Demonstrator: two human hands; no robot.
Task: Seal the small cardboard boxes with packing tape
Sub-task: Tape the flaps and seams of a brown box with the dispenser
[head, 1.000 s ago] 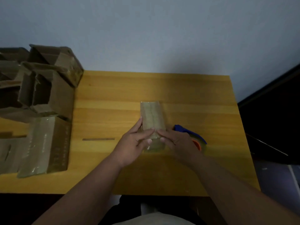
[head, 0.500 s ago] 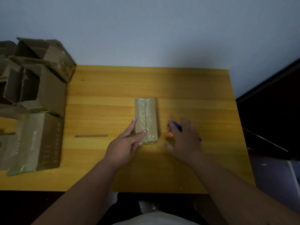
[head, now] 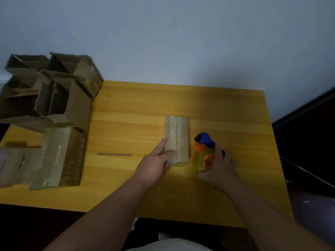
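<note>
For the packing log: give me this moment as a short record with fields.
surface: wooden table
box in work: small cardboard box, flaps closed, glossy with tape
left hand: fingers straight, resting on the box's near left side
right hand: grips the tape dispenser just right of the box
left side: pile of open boxes; taped box nearer
loose item: thin strip on the table

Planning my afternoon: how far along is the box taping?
Done: one taped box lies at the table's left. In hand: the left hand steadies the middle box, tape already over its seam, while the right hand grips the tape dispenser. Left: the open boxes stacked far left.
</note>
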